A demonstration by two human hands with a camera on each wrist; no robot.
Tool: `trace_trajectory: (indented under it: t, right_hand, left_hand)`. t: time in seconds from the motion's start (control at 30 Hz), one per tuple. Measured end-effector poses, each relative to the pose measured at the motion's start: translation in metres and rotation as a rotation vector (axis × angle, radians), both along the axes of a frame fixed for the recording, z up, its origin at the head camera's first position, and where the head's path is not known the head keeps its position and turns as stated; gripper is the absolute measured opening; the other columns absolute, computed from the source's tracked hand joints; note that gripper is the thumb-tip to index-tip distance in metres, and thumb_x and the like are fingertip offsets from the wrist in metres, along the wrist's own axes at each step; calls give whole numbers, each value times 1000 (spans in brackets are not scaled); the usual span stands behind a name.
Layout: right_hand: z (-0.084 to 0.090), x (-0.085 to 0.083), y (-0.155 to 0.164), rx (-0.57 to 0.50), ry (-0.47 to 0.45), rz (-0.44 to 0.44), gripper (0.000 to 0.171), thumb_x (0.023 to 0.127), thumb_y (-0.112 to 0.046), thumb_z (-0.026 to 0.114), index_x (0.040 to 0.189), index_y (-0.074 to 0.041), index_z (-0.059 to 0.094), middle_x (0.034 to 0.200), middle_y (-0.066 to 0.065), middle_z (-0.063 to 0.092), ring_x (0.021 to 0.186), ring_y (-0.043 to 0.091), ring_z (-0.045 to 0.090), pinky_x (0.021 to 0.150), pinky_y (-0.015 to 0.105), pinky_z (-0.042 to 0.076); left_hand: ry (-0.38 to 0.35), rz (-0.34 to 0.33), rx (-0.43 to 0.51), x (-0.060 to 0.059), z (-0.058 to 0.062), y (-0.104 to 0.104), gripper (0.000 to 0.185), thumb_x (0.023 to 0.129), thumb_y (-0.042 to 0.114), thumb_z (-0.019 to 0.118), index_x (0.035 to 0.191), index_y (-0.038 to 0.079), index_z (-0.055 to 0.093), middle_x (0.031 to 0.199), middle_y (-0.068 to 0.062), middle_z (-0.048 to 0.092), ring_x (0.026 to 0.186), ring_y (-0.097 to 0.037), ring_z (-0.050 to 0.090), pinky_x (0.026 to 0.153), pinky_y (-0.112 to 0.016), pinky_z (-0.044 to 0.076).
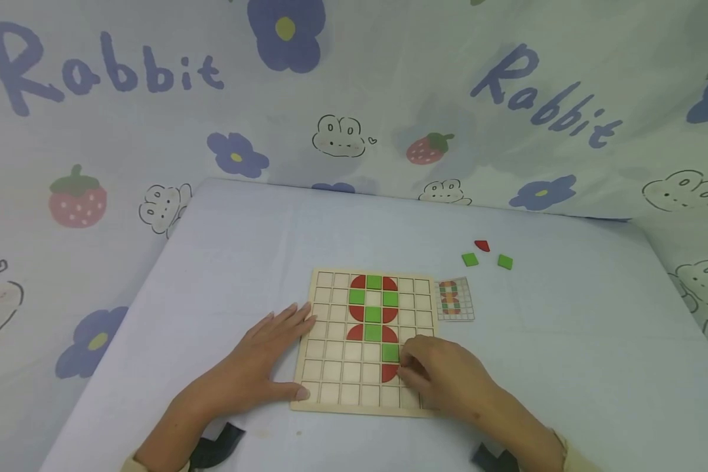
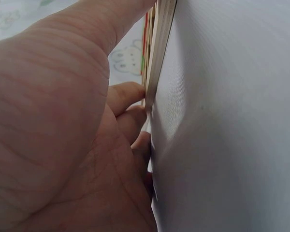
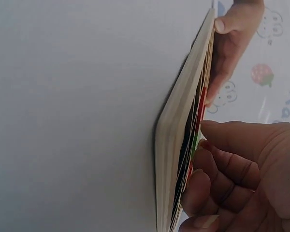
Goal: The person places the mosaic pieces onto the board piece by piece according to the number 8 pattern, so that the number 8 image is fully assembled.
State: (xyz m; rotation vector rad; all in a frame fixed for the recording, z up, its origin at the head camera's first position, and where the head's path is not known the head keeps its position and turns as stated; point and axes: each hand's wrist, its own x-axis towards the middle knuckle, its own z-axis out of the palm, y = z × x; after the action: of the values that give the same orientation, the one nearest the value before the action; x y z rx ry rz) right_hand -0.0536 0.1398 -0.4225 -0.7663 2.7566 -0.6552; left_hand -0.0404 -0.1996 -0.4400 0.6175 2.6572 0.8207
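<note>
A square wooden grid board (image 1: 342,372) lies on the white table, with red quarter-circle pieces (image 1: 358,314) and green square pieces (image 1: 373,333) set in its cells. My left hand (image 1: 244,377) rests along the board's left edge, fingers spread and thumb near its lower corner. Over the right side of the board, my right hand (image 1: 451,373) has loosely curled fingers. Its thumb and fingertips are at the lowest red quarter-circle piece (image 1: 390,373) and the green square (image 1: 391,353) above it. In the right wrist view the thumb (image 3: 232,137) and index finger stand apart.
A small printed pattern card (image 1: 455,299) lies at the board's right edge. Farther back are a loose red quarter-circle (image 1: 482,245) and two loose green squares (image 1: 470,259). A patterned cloth (image 1: 366,85) hangs behind the table.
</note>
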Motion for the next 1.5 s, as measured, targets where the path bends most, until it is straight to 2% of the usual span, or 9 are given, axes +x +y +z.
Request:
trace_trajectory:
  t: [0.23,0.4,0.5,0.77,0.9,1.03,1.27,1.4,1.5]
  right_hand:
    - [7,-2,9,19,-47,-88,12,91,-25,80,92,-29,69,80,-24,55,74,0,52,66,21,50]
    - [17,-11,25,0,-34,-156,9,94,-24,79,95,-28,71,79,-20,55,73,5,52,63,22,49]
    - [23,-23,42,1,25,-195,9,95,-23,78,101,-21,73,80,-15,57,74,9,53,60,24,48]
    - [34,-57,89,52,139,-286,34,95,-18,77,124,-3,69,101,4,69,87,23,63,63,34,53]
    - [33,-74,104,75,176,-297,44,94,-18,77,131,3,65,119,19,67,102,37,64,77,51,60]
    - [27,-91,113,103,198,-314,56,94,-19,78,139,8,58,138,32,55,124,51,52,98,68,51]
    - [19,-126,129,166,76,-380,62,97,-22,71,144,12,49,145,39,43,133,59,40,105,75,41]
    - [14,-142,142,235,-34,-428,65,98,-23,65,146,16,43,144,42,40,131,62,38,105,76,39]
    - [12,-150,150,240,-82,-433,64,97,-20,62,145,18,41,139,42,42,128,62,40,104,75,40]
  left_hand:
    - [-10,8,1,1,2,0,110,79,54,86,167,23,28,174,9,15,161,-21,8,129,-46,6]
    - [-15,12,-1,1,2,0,110,79,56,85,167,24,28,174,10,14,161,-20,8,129,-47,6]
    - [-17,13,-1,1,1,0,110,79,57,85,167,24,28,173,11,14,161,-20,8,129,-47,7]
    - [-39,27,-6,2,1,1,110,78,59,85,167,26,28,173,11,14,161,-20,8,129,-51,8]
    - [-40,34,-10,2,2,1,111,77,59,85,167,27,29,173,11,14,161,-19,8,129,-50,8]
    - [-37,33,-12,2,2,2,111,77,57,86,167,26,29,173,11,14,161,-19,8,129,-50,8]
    - [-29,28,-7,1,1,2,110,78,58,85,167,27,29,173,12,14,161,-18,8,129,-49,8]
    - [-20,18,3,1,1,1,109,79,58,84,167,26,29,173,11,14,161,-19,8,129,-50,7]
    - [-22,20,0,1,2,2,109,79,58,85,167,26,29,173,11,14,161,-19,8,129,-51,8]
